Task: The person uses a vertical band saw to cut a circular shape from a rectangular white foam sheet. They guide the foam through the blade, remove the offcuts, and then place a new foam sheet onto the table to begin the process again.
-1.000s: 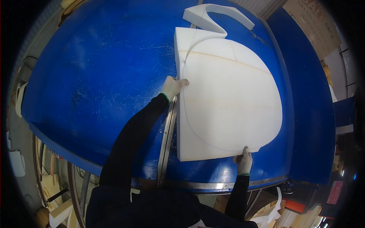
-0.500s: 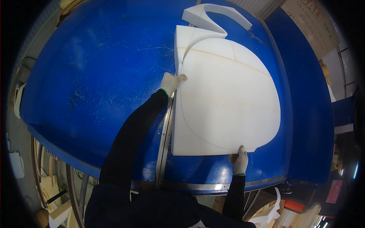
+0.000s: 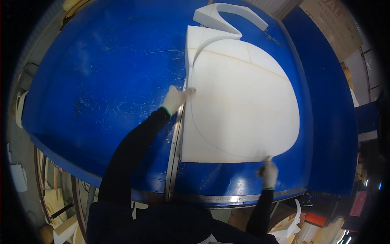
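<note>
A thick white foam slab (image 3: pixel 243 105) lies on the blue table, with a thin curved line drawn along its left and near sides. Its right and far edges are rounded. My left hand (image 3: pixel 174 99), in a pale glove with a green cuff, grips the slab's left edge, thumb on top. At the near edge, toward the right corner, my gloved right hand (image 3: pixel 268 174) has its thumb on the slab and fingers curled against the side; it is slightly blurred. A foam offcut strip (image 3: pixel 243 15) curls away beyond the slab, joined to its far left part.
Beneath everything is a scratched blue table (image 3: pixel 101 93). A metal strip (image 3: pixel 174 156) runs across it beside the slab, and a metal rule edges its near side (image 3: pixel 227 199). A cardboard sheet (image 3: pixel 333 28) stands at the far right. Foam scraps (image 3: pixel 286 232) lie below the table.
The slab has shifted slightly away from me and to the left. My left hand has slid nearer along its edge; my right hand has moved rightward along the near edge.
</note>
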Demonstrator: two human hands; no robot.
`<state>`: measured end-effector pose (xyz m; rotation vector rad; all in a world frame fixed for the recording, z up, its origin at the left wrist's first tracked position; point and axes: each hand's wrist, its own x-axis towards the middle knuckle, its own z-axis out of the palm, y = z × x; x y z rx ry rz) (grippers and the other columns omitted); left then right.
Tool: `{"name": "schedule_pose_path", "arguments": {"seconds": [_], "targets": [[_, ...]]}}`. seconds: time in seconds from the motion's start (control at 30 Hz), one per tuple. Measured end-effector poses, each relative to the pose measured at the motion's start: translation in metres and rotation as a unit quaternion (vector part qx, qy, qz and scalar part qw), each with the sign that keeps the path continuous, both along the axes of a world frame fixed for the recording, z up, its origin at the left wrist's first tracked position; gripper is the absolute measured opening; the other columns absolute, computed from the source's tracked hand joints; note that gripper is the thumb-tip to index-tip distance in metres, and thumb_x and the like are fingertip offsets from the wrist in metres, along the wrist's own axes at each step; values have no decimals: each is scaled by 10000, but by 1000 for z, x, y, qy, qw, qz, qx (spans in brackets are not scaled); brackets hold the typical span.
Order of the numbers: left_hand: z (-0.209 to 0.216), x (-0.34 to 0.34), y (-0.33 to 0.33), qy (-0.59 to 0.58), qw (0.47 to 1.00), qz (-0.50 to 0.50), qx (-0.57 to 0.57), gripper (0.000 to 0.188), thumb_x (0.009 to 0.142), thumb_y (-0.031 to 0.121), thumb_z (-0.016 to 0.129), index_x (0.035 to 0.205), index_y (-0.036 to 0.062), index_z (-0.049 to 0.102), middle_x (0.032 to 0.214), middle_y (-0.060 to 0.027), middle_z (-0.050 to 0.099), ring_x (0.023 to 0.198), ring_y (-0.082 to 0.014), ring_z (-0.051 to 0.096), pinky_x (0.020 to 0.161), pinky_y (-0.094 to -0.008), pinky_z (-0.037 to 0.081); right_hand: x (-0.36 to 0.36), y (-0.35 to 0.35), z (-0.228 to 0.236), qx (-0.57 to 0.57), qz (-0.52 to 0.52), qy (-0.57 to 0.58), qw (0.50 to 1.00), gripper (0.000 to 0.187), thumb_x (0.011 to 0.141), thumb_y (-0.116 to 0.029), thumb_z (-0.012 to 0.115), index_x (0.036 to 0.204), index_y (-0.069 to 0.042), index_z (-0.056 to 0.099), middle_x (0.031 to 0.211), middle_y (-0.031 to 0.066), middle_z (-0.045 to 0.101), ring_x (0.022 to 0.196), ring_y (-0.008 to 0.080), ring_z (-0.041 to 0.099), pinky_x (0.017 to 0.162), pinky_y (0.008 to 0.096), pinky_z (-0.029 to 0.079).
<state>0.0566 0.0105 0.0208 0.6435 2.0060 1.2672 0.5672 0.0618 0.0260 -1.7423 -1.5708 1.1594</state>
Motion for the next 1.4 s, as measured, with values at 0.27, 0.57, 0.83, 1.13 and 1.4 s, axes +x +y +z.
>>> {"name": "schedule_pose_path", "arguments": {"seconds": [0.27,0.57,0.83,1.13,1.4], "targets": [[32,64,-55,-78,994,-59,-57,777,817,367,825,1273,-168,495,1078,-253,683,919,-285,712,780,-360,574,67,139,-34,-10,-169,79,982,538,960,-452,686,1100,43,527,940,143,633,760,236,661,577,399,573],[38,66,-55,-79,995,-8,-59,628,785,311,805,1181,-125,588,1002,-219,707,853,-278,722,744,-358,580,57,141,-44,3,-164,122,979,456,970,-309,694,1128,72,501,1096,210,632,914,297,687,722,458,621],[14,52,-43,-42,997,14,-58,613,799,337,813,1168,-105,602,947,-159,684,793,-219,684,685,-337,557,49,129,-41,11,-151,123,981,438,974,-288,696,1125,69,494,1117,228,631,941,324,696,755,488,630],[13,37,-33,-74,997,19,-21,704,754,336,795,1219,-142,568,1020,-234,693,857,-291,716,731,-374,576,36,113,-40,19,-160,142,977,425,988,-297,669,1100,77,502,1095,221,622,899,295,692,740,452,639],[21,30,-24,-54,998,22,-31,572,804,317,779,1163,-91,603,951,-170,690,778,-238,696,680,-354,561,32,106,-42,17,-166,160,973,460,974,-306,697,1135,77,498,1105,219,628,937,316,693,740,458,633]]}}
